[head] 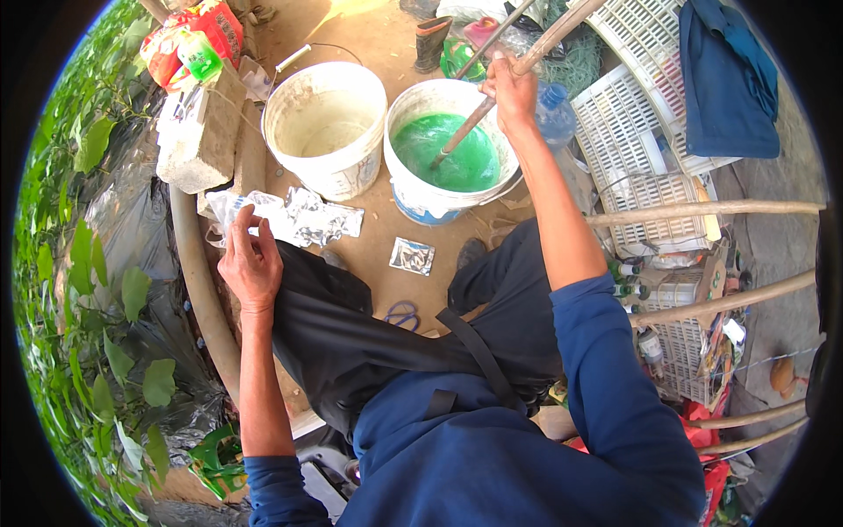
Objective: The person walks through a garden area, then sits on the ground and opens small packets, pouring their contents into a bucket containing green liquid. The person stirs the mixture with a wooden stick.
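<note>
My right hand (512,89) grips a wooden stick (469,124), its lower end dipped in green liquid (454,148) inside a white plastic bucket (431,194). Beside that bucket, on the left, stands a second white bucket (326,125) with pale residue inside and its wire handle behind. My left hand (251,253) is raised above my left thigh with bent fingers and holds nothing that I can see. Just beyond it lie a clear plastic bag (230,203) and crumpled silver foil packets (323,216). One flat foil packet (412,256) rests on the ground between my feet.
Blue-handled scissors (402,315) lie near my legs. A concrete block (201,141) and green plants (92,263) are at left. White plastic crates (625,132), a blue garment (724,92), a clear bottle (555,115) and wooden poles (724,296) are at right. A boot (431,46) stands behind the buckets.
</note>
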`<state>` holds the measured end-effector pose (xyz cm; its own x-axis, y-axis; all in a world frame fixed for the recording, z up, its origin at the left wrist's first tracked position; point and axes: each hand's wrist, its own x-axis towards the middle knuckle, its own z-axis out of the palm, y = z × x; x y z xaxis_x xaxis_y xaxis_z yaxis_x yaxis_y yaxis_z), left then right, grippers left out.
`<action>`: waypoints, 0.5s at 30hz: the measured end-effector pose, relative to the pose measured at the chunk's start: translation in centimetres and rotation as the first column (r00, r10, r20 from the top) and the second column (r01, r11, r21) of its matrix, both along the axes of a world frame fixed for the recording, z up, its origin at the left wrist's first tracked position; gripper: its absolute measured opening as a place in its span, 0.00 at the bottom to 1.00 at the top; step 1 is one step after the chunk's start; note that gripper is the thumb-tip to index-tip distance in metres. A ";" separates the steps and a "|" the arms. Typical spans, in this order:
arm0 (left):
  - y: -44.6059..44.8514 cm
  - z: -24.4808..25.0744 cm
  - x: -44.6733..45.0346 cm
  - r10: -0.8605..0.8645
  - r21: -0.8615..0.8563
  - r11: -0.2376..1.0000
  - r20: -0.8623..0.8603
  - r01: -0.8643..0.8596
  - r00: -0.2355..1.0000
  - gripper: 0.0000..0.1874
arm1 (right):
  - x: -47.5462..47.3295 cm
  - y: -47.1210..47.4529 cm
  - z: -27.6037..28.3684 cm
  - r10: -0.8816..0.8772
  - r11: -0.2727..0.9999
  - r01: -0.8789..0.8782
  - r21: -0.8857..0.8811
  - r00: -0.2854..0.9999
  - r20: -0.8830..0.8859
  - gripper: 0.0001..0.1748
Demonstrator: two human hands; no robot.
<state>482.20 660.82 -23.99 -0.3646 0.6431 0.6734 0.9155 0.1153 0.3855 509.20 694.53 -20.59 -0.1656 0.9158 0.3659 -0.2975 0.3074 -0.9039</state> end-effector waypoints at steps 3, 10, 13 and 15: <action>-0.2 0.0 -0.1 0.011 -0.003 1.000 0.002 -0.011 1.000 0.16 | 0.0 1.7 0.6 -0.083 0.994 0.086 0.069 0.996 -0.036 0.17; -0.2 -0.2 -0.3 0.013 0.000 1.000 0.013 -0.013 1.000 0.16 | 4.4 3.6 -1.1 -0.201 0.974 0.201 0.101 0.980 -0.013 0.18; -0.1 -0.2 -0.3 0.001 0.012 1.000 0.002 -0.001 1.000 0.17 | 5.3 2.0 -2.9 -0.314 0.949 0.296 0.114 0.927 0.206 0.20; -0.1 -0.2 -0.3 -0.002 0.012 1.000 0.000 0.002 1.000 0.17 | 5.2 0.8 -3.4 -0.278 0.960 0.246 0.136 0.902 0.331 0.19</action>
